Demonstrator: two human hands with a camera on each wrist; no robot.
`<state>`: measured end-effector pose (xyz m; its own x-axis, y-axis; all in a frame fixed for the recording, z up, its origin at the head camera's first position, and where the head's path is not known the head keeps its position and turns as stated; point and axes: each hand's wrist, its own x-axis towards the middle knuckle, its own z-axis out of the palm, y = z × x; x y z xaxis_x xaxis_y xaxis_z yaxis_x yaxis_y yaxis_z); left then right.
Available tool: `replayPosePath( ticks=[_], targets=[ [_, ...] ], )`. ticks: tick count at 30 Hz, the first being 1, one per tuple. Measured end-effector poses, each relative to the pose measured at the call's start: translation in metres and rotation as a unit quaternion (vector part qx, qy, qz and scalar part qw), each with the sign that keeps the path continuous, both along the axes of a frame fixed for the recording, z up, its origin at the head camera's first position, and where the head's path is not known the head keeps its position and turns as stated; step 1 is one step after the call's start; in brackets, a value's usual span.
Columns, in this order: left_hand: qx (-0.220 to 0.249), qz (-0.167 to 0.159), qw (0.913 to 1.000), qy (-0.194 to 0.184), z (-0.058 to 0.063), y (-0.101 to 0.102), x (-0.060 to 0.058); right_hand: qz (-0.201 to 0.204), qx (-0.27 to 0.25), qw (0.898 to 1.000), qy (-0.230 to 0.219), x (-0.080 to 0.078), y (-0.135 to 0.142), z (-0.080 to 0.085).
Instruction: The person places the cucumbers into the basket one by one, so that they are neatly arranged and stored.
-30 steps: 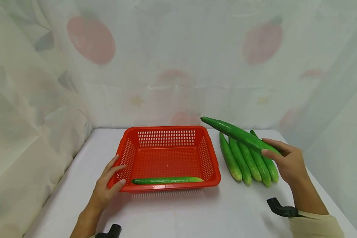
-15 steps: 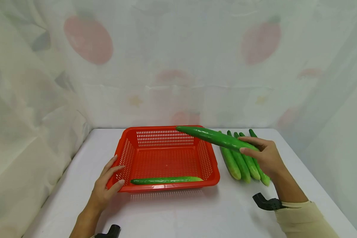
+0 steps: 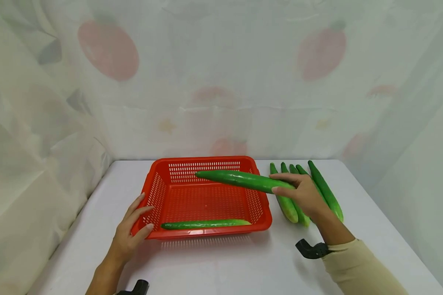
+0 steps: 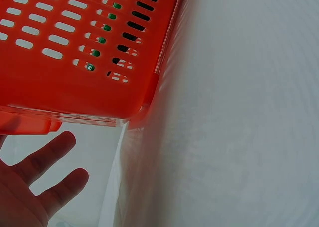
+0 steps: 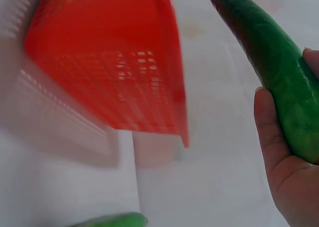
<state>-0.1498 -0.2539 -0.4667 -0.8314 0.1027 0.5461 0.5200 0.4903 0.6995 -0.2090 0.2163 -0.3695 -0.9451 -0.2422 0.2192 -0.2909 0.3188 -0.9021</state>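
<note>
My right hand (image 3: 304, 194) pinches a long green cucumber (image 3: 240, 179) near its thick end, thumb on one side and fingers on the other. The cucumber's narrow end points left, over the red plastic basket (image 3: 203, 232). In the right wrist view the held cucumber (image 5: 279, 62) is beside the basket's wall (image 5: 134, 82). Inside the basket, a second cucumber (image 3: 206, 223) lies along the near wall. My left hand (image 3: 127, 237) rests at the basket's left rim with its fingers spread. Two of its fingers (image 4: 47, 157) show below the basket in the left wrist view.
Several cucumbers (image 3: 287, 207) lie side by side to the right of the basket, partly hidden behind my right hand. The rightmost one (image 3: 326, 190) is a little apart. A white cloth (image 3: 218, 266) covers the table, and a printed curtain (image 3: 214, 61) hangs behind it.
My right hand has carried the cucumber left and lower, from above the row of cucumbers to over the basket. The left hand has stayed on the rim.
</note>
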Motion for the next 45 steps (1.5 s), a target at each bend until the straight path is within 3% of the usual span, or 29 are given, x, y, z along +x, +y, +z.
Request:
replayPosePath(
  ticks=[18,23,30,38,45],
  targets=[
    [-0.017,0.011,0.9992,-0.034,-0.004,-0.003,0.0,0.066,0.003,0.995,-0.079,-0.01,-0.051,-0.013],
    [-0.015,0.004,0.9996,-0.022,-0.006,-0.003,-0.001,0.094,0.013,0.994,-0.062,-0.016,-0.065,-0.019],
    [-0.015,-0.001,0.9999,-0.008,-0.005,-0.002,-0.001,0.117,0.036,0.99,-0.075,-0.02,-0.083,-0.027],
    [-0.017,0.007,0.9996,-0.02,-0.005,-0.002,0.003,0.16,0.07,0.984,-0.043,-0.02,-0.101,-0.04],
    [-0.019,0.001,0.9998,-0.004,-0.005,-0.002,0.0,0.175,0.113,0.978,-0.014,-0.025,-0.11,-0.043]
  ],
)
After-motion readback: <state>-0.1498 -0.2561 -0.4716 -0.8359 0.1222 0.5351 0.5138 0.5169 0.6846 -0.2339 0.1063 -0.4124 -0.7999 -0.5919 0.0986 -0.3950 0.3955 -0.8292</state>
